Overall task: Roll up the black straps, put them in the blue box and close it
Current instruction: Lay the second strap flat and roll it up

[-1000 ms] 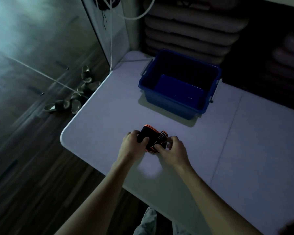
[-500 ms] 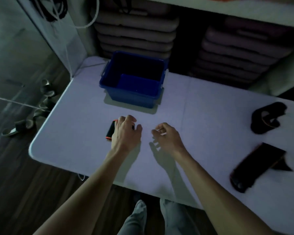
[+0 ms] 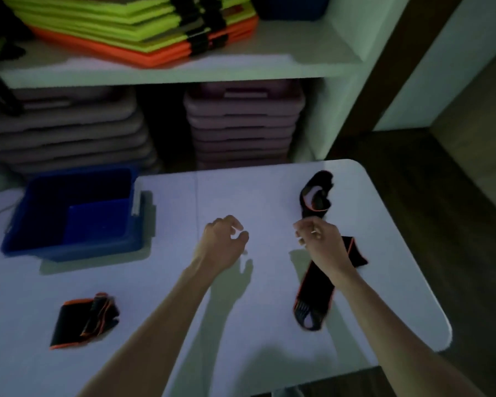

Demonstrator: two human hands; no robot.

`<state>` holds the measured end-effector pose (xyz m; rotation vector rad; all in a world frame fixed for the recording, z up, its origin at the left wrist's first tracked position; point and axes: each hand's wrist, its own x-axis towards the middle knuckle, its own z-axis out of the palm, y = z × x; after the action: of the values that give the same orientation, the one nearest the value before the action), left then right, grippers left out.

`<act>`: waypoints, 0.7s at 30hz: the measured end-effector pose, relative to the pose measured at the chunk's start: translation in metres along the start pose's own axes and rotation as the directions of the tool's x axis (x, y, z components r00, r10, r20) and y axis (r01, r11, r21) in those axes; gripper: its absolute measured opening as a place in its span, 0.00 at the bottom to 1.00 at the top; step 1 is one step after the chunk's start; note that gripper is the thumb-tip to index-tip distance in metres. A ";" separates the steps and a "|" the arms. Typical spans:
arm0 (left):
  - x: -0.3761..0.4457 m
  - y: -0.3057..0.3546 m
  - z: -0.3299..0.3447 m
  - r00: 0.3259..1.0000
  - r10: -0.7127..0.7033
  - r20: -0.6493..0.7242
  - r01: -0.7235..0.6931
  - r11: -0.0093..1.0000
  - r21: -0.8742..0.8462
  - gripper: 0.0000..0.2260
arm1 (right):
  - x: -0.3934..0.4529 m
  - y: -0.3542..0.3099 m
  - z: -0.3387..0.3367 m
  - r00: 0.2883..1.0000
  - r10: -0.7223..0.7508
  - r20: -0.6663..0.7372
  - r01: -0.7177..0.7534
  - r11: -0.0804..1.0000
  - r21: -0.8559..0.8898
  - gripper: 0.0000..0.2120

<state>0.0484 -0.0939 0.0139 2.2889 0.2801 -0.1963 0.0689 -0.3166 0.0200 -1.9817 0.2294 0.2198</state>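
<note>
At your 9 o'clock the box [image 3: 78, 213] is deep blue. The rolled strap [image 3: 83, 320] at 7 o'clock is black with orange edging, like the two straps at 2 and 4 o'clock [image 3: 317, 196] [image 3: 315, 299]. The counter [image 3: 184, 282] is pale white. On the shelf [image 3: 161, 68] at 12 o'clock, neon-yellow pads [image 3: 103, 21] top an orange one [image 3: 155, 54].

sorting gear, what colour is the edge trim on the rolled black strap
Orange trim on the rolled black fabric strap, clearest in the head view.
</note>
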 end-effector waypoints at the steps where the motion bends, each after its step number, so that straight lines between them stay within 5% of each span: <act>1: 0.012 0.012 0.010 0.999 0.007 0.032 -0.007 1.000 0.003 0.07 | 0.012 0.005 -0.013 1.000 0.002 -0.029 -0.002 1.000 -0.002 0.05; 9: 0.125 0.105 0.092 0.990 0.049 0.131 -0.062 0.993 0.102 0.16 | 0.121 0.050 -0.070 0.993 0.064 -0.098 -0.087 0.963 -0.256 0.15; 14: 0.190 0.140 0.142 0.990 0.080 0.118 -0.103 0.974 0.204 0.20 | 0.169 0.070 -0.069 0.978 0.210 -0.002 -0.198 0.918 -0.344 0.26; 21: 0.226 0.141 0.178 0.996 0.007 0.085 -0.036 0.939 0.341 0.18 | 0.191 0.086 -0.061 0.981 0.185 0.064 -0.144 0.902 -0.406 0.10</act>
<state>0.2941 -0.2872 -0.0556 2.6194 0.1891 -0.3514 0.2341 -0.4187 -0.0795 -2.3513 0.3058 0.5104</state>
